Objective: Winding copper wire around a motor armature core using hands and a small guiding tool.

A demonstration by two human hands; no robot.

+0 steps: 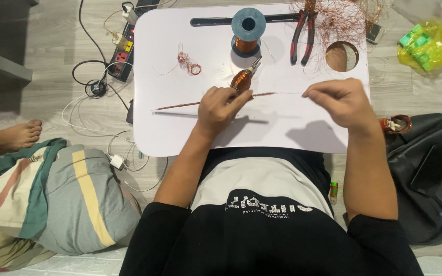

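Sitting on the floor, a person works at a small white table point(292, 128) that stands over their lap. The left hand point(220, 106) is curled almost shut, and its fingertips pinch a long, thin rod wrapped in copper wire point(190, 104). The rod lies level just above the table top and sticks out past the hand toward the person's left side. A dark line of shadow runs under it on the white top. Just behind the left hand sits a small fat coil of copper wire point(241, 79) with a metal tip pointing away from the person. It is hard to tell if the hand touches this coil.

The right hand point(339, 101) is folded into a loose fist, with the fingertips pressed together on a very thin strand of wire point(282, 93). This strand runs straight from the rod to the right hand. The two hands are well apart, with the strand stretched between them.

Farther back on the table stands a blue spool of copper wire point(247, 30). Beside it lie pliers with red and black handles point(303, 36). A messy heap of loose copper wire point(344, 18) sits near a round hole point(341, 56) in the table. A small curl of wire point(190, 64) lies on the left part.

On the floor are a power strip point(124, 51), white cables point(103, 138), a striped cloth bag point(62, 194), a black bag point(431, 174) and a yellow plastic bag point(428, 46). Another person's bare foot point(16, 135) rests on the floor at the left.
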